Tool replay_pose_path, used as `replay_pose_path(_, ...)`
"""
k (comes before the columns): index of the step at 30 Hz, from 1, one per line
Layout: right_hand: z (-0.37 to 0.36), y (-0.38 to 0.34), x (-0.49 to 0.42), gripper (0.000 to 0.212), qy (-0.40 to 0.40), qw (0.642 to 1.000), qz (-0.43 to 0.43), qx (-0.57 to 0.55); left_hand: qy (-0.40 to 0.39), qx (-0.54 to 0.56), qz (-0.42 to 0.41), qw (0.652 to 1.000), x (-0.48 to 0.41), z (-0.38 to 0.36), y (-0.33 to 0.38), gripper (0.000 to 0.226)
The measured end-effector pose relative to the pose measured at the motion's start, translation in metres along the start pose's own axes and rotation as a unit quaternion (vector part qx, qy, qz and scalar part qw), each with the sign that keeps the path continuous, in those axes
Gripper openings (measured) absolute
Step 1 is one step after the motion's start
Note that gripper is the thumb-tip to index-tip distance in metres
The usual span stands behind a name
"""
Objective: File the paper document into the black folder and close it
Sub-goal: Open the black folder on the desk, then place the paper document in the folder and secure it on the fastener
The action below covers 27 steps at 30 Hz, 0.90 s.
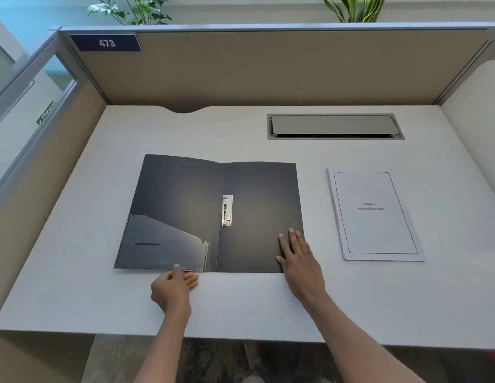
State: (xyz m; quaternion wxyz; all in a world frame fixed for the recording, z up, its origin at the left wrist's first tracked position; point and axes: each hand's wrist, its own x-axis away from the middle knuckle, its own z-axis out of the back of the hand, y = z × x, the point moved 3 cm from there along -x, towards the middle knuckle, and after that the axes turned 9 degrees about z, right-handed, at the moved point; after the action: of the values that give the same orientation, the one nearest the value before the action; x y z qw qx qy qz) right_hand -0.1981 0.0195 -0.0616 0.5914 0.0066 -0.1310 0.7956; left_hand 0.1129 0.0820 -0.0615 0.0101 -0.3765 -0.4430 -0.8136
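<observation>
The black folder lies open and flat in the middle of the desk, with a metal clip on its right half by the spine and a clear pocket on its left cover. The paper document, a stapled white stack with a printed title, lies to the right of the folder, apart from it. My left hand pinches the near edge of the left cover, thumb on top. My right hand rests flat, fingers apart, on the near right corner of the folder.
A grey cable hatch is set into the white desk behind the document. Beige partition walls enclose the desk at the back and both sides. Plants stand behind the back partition.
</observation>
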Motion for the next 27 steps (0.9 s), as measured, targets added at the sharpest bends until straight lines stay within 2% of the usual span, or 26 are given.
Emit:
replay_pose_path(3, -0.002, 0.001, 0.0, 0.059, -0.005, 1.0, -0.002, 0.006, 0.02, -0.042, 0.005, 0.999, 0.001, 0.002, 0.007, 0.029)
replay_pose_path(5, -0.002, 0.002, -0.001, 0.059, -0.004, 1.0, -0.001, 0.009, 0.042, -0.116, -0.053, 0.991, 0.007, 0.004, 0.016, 0.027)
replay_pose_path(7, -0.001, 0.002, -0.001, 0.059, -0.004, 1.0, 0.001, 0.008, 0.057, -0.196, -0.152, 0.967, 0.015, 0.004, 0.029, 0.022)
replay_pose_path(10, 0.0, 0.0, -0.002, 0.059, -0.005, 1.0, 0.001, 0.009, 0.037, -0.276, -0.292, 0.915, 0.025, -0.003, 0.048, 0.015)
replay_pose_path(17, 0.018, -0.014, -0.006, 0.06, 0.015, 1.0, -0.008, 0.007, -0.027, -0.333, -0.407, 0.85, 0.027, -0.039, 0.088, 0.032)
replay_pose_path(22, 0.048, -0.053, -0.04, 0.061, 0.074, 0.994, -0.008, -0.077, -0.102, -0.392, -0.401, 0.822, 0.014, -0.076, 0.113, 0.054)
replay_pose_path(27, 0.066, -0.095, -0.091, 0.067, 0.083, 0.985, -0.041, -0.148, -0.108, -0.469, -0.38, 0.79, -0.006, -0.119, 0.148, 0.068)
